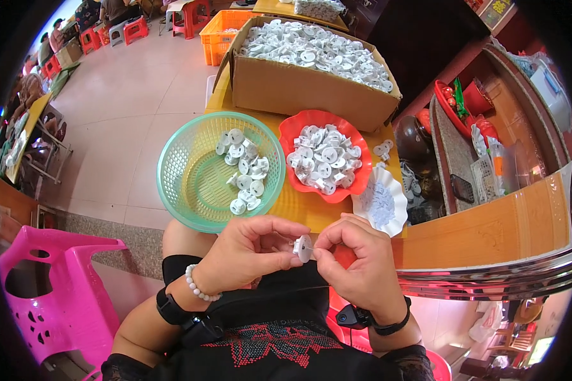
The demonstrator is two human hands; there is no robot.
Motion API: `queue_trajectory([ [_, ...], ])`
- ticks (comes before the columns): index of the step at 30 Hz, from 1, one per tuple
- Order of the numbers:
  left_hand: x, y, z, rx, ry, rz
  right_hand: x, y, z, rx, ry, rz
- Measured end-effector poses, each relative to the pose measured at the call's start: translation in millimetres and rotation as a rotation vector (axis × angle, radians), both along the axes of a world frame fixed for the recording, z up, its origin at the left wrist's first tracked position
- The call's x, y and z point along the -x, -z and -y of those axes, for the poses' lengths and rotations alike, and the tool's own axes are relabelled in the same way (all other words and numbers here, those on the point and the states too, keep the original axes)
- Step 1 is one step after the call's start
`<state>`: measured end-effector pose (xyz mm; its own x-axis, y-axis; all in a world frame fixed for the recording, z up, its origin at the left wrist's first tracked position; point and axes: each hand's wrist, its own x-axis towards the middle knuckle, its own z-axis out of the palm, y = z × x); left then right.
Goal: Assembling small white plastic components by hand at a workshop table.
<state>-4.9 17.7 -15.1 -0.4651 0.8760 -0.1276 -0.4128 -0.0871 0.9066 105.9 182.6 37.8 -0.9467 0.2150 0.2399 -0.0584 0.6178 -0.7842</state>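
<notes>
My left hand (pixel 241 249) pinches a small white round plastic part (pixel 303 248) between thumb and fingers, its disc face turned toward my right hand. My right hand (pixel 362 261) is closed just beside that face, thumb against forefinger, on a thin pin-like piece (pixel 313 248) that reaches to the part. Beyond my hands, a green mesh basket (pixel 165 171) holds several similar white parts along its right side. A red scalloped bowl (pixel 288 130) is heaped with more of them. Close to my right hand, a white scalloped dish (pixel 397 219) contains small pale bits.
A cardboard box (pixel 299 95) full of white parts stands on the yellow table (pixel 299 213). A few loose parts (pixel 382 150) lie right of the red bowl. An orange crate (pixel 216 43) is behind. A pink stool (pixel 70 279) stands at left, a wooden counter (pixel 483 238) at right.
</notes>
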Motion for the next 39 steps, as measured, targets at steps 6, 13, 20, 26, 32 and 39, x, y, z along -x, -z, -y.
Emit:
queue_trajectory([
  [6, 0.8, -8.8, -0.6, 0.064, -0.013, -0.012, 2.3, -0.2, 1.5, -0.028, -0.004, -0.023],
  [13, 0.8, -9.7, -0.4, 0.052, -0.019, -0.005, 3.4, 5.2, 2.7, -0.061, -0.001, -0.013],
  [20, 0.4, -0.6, -0.1, 0.068, -0.053, 0.013, 1.4, 6.2, 0.2, -0.049, -0.018, 0.015],
  [26, 0.4, -4.0, -2.1, 0.058, -0.046, 0.017, -0.9, 9.5, -2.8, -0.020, -0.017, 0.006],
  [32, -2.1, 10.4, -6.3, -0.038, -0.086, -0.062, 2.2, 10.7, -0.7, -0.148, -0.032, 0.027],
  [39, 1.9, 6.9, -4.5, 0.025, -0.061, -0.034, 2.3, 18.1, -7.7, -0.085, -0.064, 0.042],
])
